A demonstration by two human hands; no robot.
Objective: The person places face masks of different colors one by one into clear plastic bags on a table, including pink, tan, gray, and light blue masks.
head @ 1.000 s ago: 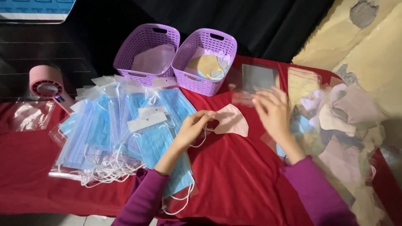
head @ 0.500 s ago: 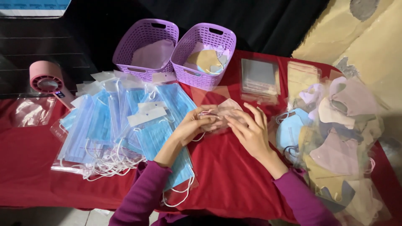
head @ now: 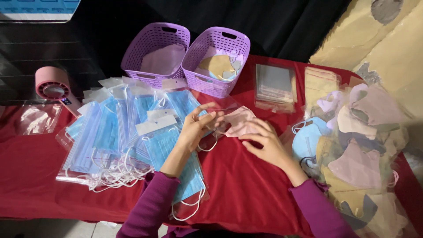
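Red cloth point(head: 246, 189) covers table; both hands, left point(head: 196, 128) and right point(head: 264, 141), apparently grip pink mask point(head: 238, 121); dark backdrop.

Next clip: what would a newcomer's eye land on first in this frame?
Probably the two hands at centre: the left hand and right hand hold a pale pink mask over the red tablecloth. Blue surgical masks fan out on the left, two purple baskets stand behind, and mixed pastel masks pile up on the right.
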